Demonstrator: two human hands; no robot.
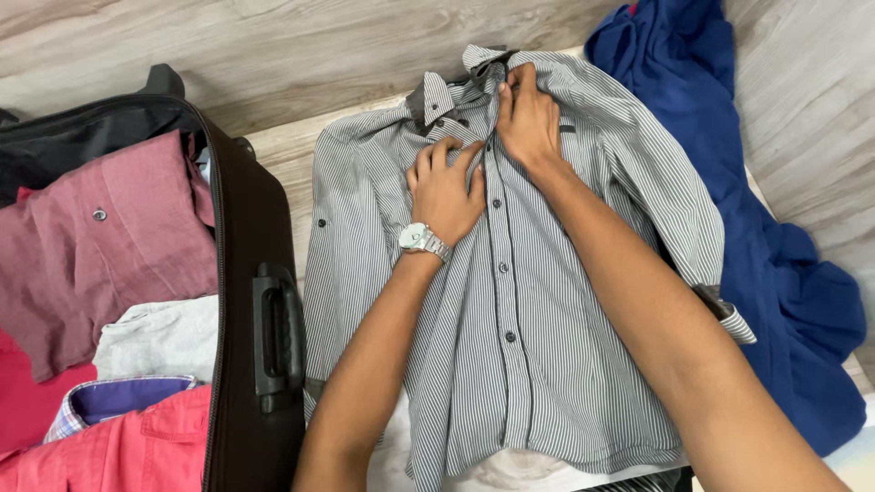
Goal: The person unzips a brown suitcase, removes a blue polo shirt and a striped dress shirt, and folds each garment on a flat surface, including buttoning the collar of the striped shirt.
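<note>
A grey and white striped button-up shirt (538, 346) lies flat, front side up, with its collar (437, 96) toward the far side. My left hand (447, 191), with a silver wristwatch (421, 240), presses on the shirt's chest just left of the button placket. My right hand (527, 118) pinches the placket fabric near the top button, just below the collar. Both hands touch each other's side of the placket.
An open dark suitcase (264, 301) stands at the left, holding a maroon shirt (100, 246), red (137, 446), grey (159, 342) and purple-checked clothes. A blue garment (784, 273) lies crumpled at the right. The surface is wood-patterned.
</note>
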